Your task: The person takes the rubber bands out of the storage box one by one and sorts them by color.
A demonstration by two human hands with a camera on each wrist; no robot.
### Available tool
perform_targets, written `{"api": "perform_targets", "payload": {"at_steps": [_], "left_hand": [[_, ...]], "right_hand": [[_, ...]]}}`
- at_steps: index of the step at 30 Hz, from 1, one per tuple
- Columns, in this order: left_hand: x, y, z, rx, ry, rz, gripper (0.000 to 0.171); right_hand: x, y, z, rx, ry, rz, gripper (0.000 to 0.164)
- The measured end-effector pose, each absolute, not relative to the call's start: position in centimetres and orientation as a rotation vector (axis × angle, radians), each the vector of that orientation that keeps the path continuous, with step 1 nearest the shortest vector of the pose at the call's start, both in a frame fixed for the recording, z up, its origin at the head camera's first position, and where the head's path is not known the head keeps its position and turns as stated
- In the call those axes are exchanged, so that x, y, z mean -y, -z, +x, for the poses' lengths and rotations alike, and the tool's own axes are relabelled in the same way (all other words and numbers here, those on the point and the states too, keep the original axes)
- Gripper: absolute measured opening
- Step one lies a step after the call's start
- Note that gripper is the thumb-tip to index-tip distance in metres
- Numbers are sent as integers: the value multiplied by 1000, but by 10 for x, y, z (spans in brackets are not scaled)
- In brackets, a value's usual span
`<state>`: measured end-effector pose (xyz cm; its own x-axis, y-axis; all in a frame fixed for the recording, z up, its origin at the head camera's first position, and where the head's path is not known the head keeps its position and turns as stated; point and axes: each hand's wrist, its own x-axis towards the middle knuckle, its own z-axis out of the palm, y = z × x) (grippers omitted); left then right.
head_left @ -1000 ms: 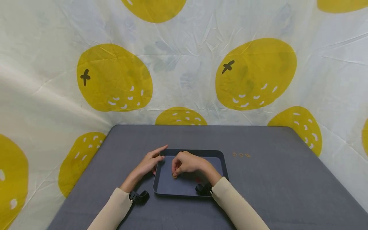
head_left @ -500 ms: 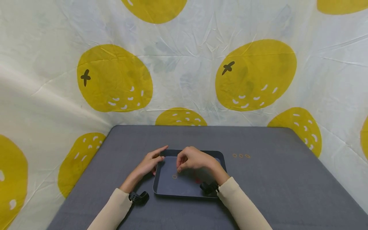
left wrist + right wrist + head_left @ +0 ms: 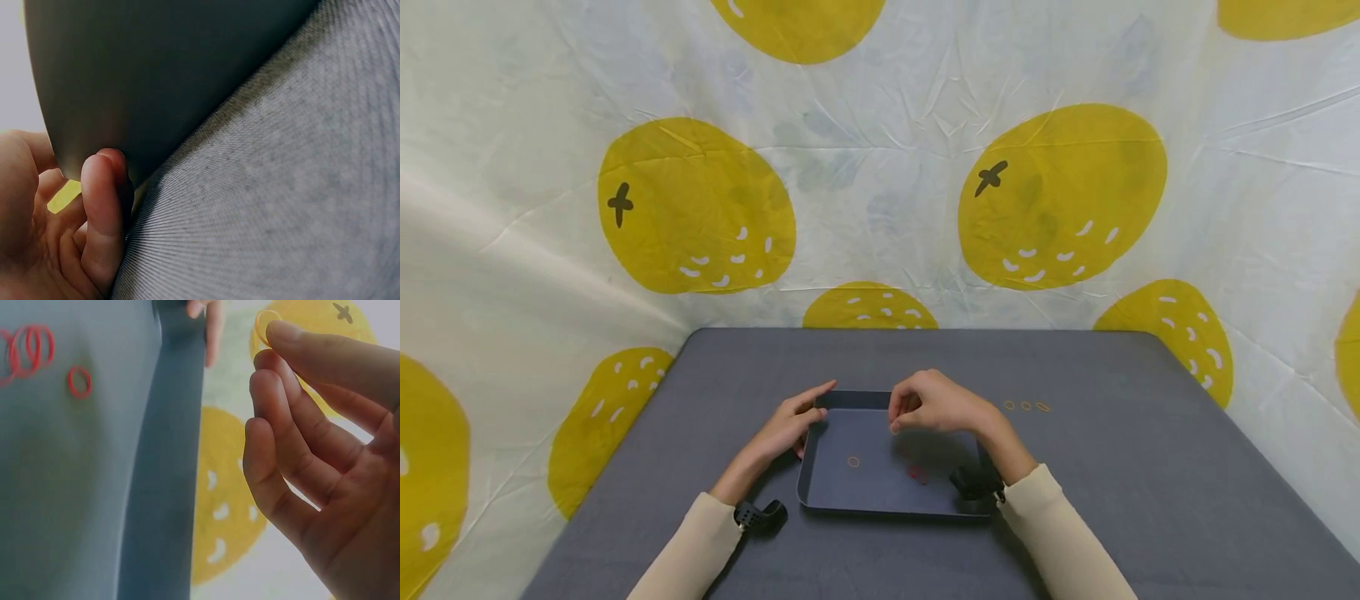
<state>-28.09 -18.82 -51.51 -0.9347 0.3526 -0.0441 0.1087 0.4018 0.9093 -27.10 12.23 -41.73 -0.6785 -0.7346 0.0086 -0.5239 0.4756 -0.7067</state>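
My right hand (image 3: 936, 404) is above the far right part of a dark shallow tray (image 3: 887, 507). Between its thumb and index fingertip it pinches a thin yellow-orange rubber band (image 3: 257, 328), seen in the right wrist view. My left hand (image 3: 788, 423) holds the tray's far left corner, thumb over the rim and fingers (image 3: 102, 206) against the outer wall. Another orange rubber band (image 3: 853, 462) lies on the tray's left half. Several red rubber bands (image 3: 917, 474) lie toward the right; the right wrist view shows one red band (image 3: 79, 382) apart from the others.
Three orange rubber bands (image 3: 1026, 407) lie in a row on the grey cloth-covered table (image 3: 1150, 467), right of the tray. Behind the table hangs a white curtain (image 3: 880, 208) with yellow fruit prints. Dark cameras are strapped to both wrists.
My right hand has lifted from the tray's left half and moved right and away, carrying a rubber band and uncovering the orange one beneath. The left hand has stayed on the corner.
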Motion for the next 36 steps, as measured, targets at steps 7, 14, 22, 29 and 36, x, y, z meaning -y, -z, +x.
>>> {"api": "perform_targets", "payload": {"at_steps": [7, 14, 22, 29, 36], "left_hand": [[187, 516, -281, -2434, -1548, 391, 54], [187, 516, -281, -2428, -1555, 378, 55], [188, 516, -280, -2409, -1578, 371, 54], [186, 516, -279, -2394, -1599, 376, 56], [187, 516, -277, -2397, -1590, 376, 56]], "right_hand": [[-154, 412, -267, -2480, 1017, -1042, 5], [-187, 414, -266, -2546, 1039, -995, 5], [-219, 417, -268, -2601, 1053, -867, 6], [-247, 421, -272, -2679, 1061, -753, 4], [-271, 420, -274, -2735, 1075, -684, 8]]}}
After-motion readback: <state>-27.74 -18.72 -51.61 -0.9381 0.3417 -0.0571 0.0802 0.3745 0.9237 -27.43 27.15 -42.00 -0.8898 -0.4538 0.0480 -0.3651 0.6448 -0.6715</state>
